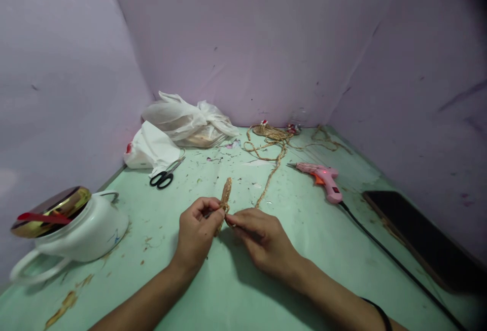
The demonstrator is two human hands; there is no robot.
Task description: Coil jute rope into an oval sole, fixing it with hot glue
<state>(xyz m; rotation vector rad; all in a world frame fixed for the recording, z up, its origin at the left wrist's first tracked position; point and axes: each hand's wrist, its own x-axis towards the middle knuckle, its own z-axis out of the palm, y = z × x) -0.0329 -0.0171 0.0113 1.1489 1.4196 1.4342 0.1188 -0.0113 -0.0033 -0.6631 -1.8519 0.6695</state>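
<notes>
The left hand [196,229] is closing thumb against fingers around a narrow tan piece [227,189], whose tip is pointing toward the far edge of the table [129,270]. The right hand [266,240] is meeting it from the other side, thumb and forefinger pinched together, apparently on the cord [271,176]; the fingers are hiding exactly how much of it they are gripping. Both hands are working out from the near edge, around the table's middle.

For good handling, the left hand should be serving as the clamp, pressing right beside the spot where the right fingertips are working, so that the cord is not springing loose or twisting. The right hand should be pulling lightly and evenly; too hard a tug would probably be bending the slim piece.

The cord is running from beside the right hand to a loose tangle [272,132] by the far edge, so leaving slack there seems wise, since a snag could be jerking the work out of the fingers. A pink glue gun [323,176] is lying toward the right edge, its red light glowing and its nozzle pointing near the cord; treating that tip as hot would be sensible. Scissors [165,176] are resting toward the far left corner, well apart from both hands.
</notes>
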